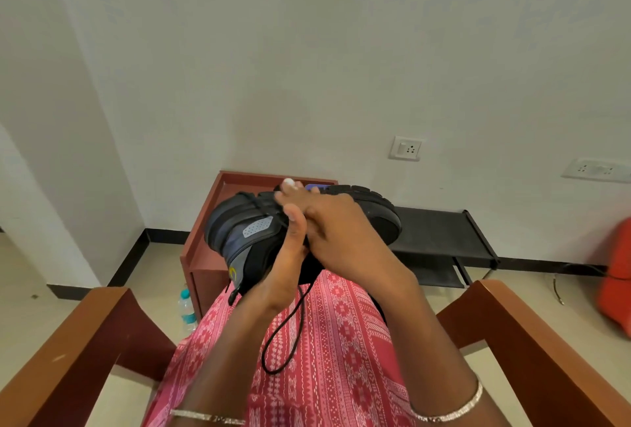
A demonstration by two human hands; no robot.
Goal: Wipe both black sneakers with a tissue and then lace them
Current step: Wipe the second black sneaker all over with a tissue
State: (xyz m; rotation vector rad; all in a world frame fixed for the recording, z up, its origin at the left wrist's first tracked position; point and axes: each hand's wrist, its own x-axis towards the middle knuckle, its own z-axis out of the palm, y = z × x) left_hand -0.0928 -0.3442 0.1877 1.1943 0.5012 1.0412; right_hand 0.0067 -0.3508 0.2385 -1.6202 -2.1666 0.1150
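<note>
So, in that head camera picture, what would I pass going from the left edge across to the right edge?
Wooden left armrest → water bottle on the floor → black sneaker, held up → black rack against the wall → orange-red object at the right edge.

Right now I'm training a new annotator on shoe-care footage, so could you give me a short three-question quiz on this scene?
1. True or false: the black sneaker lies on the floor.
2. Multiple choice: the loose lace A) hangs in a loop over the lap, B) is tied in a bow, C) lies coiled inside the shoe.
3. What stands on the floor beside the red-brown cabinet?

Key
1. False: the left hand and right hand are on it, above the lap.
2. A.
3. A plastic water bottle.
</note>
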